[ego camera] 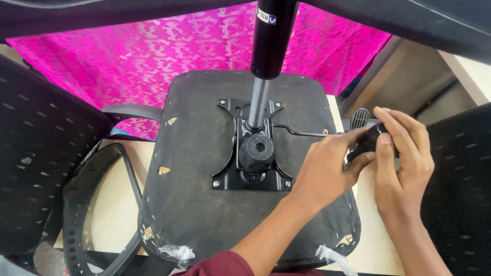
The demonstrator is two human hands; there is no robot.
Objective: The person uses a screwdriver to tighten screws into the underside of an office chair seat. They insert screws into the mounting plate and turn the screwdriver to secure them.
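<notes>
Head view, my two hands meet at the right edge of the upturned chair seat point(199, 207). My left hand point(323, 173) has its fingers point(359, 161) curled in and pinching a small black handle point(368, 142) from below and from the seat side. My right hand point(402, 165) has its fingers point(390, 129) bent over the top of that same handle, thumb pressed on its near face, so both hands are closed on it, neither one slack. How tight, cant tell. The handle sits at the outer end of a thin metal lever rod point(305, 133), just past the seat edge and over the pale table point(115, 204).

The rod runs left to the black metal plate point(252, 179) bolted in the middle of the seat underside. A gas cylinder point(267, 57) stands up out of that plate toward the camera, with a round black knob point(258, 149) just in front of its foot.

Risks as I judge them: the handle is small and half hidden under my fingers, so it could slip or go on crooked if I push off the line of the rod. A hard sideways push could bend the thin rod. The seat lies loose on the table, so force could slide it toward the armrest point(99, 203) on the left. Loose staples point(164, 170) and torn plastic point(179, 252) at the seat rim could catch my wrist. Mesh chair backs point(27, 152) stand on both sides, pink cloth point(150, 53) behind
</notes>
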